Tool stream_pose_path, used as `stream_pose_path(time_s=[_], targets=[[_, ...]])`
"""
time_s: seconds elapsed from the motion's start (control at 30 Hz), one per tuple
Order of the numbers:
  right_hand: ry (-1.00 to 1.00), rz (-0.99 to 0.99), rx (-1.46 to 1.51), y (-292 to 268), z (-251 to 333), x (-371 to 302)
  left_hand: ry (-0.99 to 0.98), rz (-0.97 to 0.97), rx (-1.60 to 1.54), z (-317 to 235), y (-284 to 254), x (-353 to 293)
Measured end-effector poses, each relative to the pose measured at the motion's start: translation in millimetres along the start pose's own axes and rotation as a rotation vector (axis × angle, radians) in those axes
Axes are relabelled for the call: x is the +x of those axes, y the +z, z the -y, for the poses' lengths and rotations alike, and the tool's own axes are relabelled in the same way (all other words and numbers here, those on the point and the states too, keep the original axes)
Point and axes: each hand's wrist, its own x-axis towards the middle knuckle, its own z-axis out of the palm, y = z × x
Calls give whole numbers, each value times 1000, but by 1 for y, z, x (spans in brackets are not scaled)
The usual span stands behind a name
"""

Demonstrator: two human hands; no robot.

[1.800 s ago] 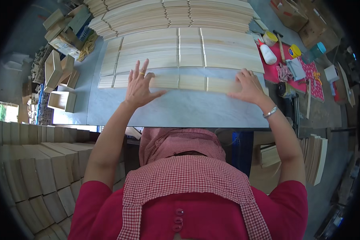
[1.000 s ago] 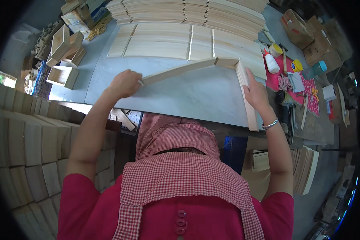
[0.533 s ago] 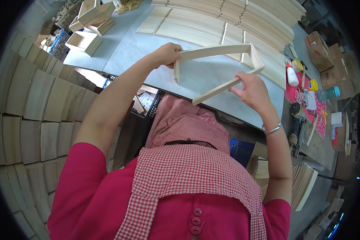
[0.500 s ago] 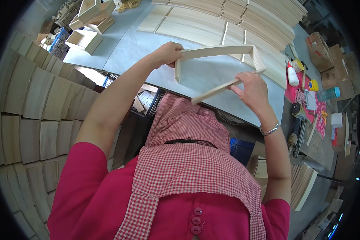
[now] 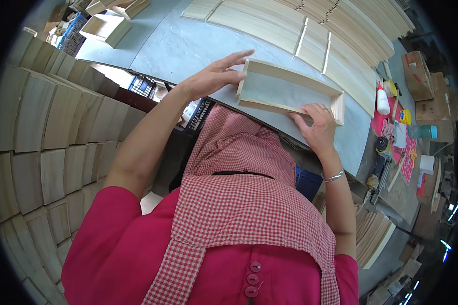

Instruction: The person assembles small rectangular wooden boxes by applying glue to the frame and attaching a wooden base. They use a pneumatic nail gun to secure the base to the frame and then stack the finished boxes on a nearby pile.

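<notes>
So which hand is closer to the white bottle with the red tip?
Right. The right hand holds the near side of the wooden frame, left of the bottle; the left hand is farther, at the frame's left end.

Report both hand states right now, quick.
Left hand: open, fingers extended, at the wooden frame's left end; contact unclear.
Right hand: closed, holding the frame's near side toward its right end.

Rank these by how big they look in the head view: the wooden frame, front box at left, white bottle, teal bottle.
1. Wooden frame
2. Front box
3. White bottle and teal bottle: too alike to rank.
</notes>
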Motion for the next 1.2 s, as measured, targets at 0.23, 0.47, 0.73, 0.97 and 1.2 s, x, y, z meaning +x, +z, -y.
stream_pose_path(time_s=[0.23,0.47,0.73,0.97,1.2], targets=[[4,34,5,-1,0,2,-19,195,548,-19,12,-14],[-11,17,3,0,3,3,88,42,585,6,29,-13],[19,16,-16,1,6,0,109,17,587,3,28,-17],[33,27,-18,3,8,-1,126,9,613,4,23,-16],[-21,-168,-31,36,95,45,156,-6,609,8,22,-16]])
